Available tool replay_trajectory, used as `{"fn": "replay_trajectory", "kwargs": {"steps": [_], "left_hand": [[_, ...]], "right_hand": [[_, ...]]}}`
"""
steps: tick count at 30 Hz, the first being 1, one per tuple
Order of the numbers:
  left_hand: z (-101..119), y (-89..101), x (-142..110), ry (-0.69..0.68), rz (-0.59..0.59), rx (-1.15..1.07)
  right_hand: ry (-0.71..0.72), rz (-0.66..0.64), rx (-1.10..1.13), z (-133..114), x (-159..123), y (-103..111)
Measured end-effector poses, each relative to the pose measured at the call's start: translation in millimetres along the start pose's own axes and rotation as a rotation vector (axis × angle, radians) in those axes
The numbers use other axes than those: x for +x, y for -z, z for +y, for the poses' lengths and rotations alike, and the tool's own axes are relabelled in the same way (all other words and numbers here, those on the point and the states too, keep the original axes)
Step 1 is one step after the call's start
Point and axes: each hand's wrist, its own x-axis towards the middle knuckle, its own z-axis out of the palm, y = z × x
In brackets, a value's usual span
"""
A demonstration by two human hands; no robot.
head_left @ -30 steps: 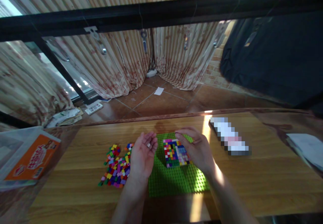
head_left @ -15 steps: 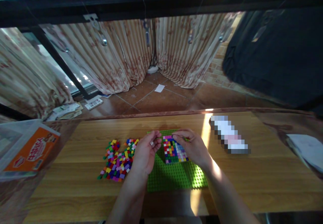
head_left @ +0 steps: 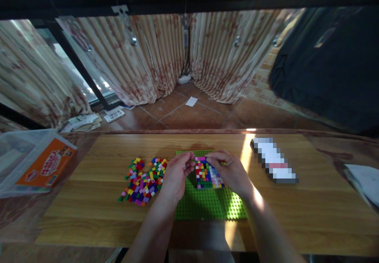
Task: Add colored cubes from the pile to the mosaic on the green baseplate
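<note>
On the wooden counter (head_left: 94,203), a close-packed patch of small coloured bricks (head_left: 204,176) covers only part of the green baseplate (head_left: 201,209), with bare studs in front and loose bricks (head_left: 142,186) heaped to its left. The left hand (head_left: 175,176) curls beside the patch, and the right hand (head_left: 233,173) bends its fingers over the patch's far right part; whether either grips a brick, I cannot tell.

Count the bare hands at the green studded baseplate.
2: the left hand at the baseplate's left side, the right hand over the multicolored brick mosaic's right part. Neither is hidden.
</note>
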Motion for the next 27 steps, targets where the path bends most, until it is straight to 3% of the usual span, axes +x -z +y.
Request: {"fn": "replay_trajectory", "kwargs": {"steps": [11,18,22,27], "left_hand": [[-1.5,0.9,1.9,0.000,0.009,-0.010],[0.9,1.3,3.2,-0.011,0.005,-0.030],[8.3,-0.3,-0.9,-0.028,-0.034,-0.122],[16.0,-3.1,-9.0,-0.044,-0.208,-0.225]], "right_hand": [[0.028,-0.082,-0.142,-12.2,3.9,6.1],[-0.044,-0.090,0.016,4.4,2.3,4.9],[-0.002,0.036,0.029,4.9,-0.5,6.7],[0.211,0.303,0.060,-14.8,-7.3,-0.9]]}}
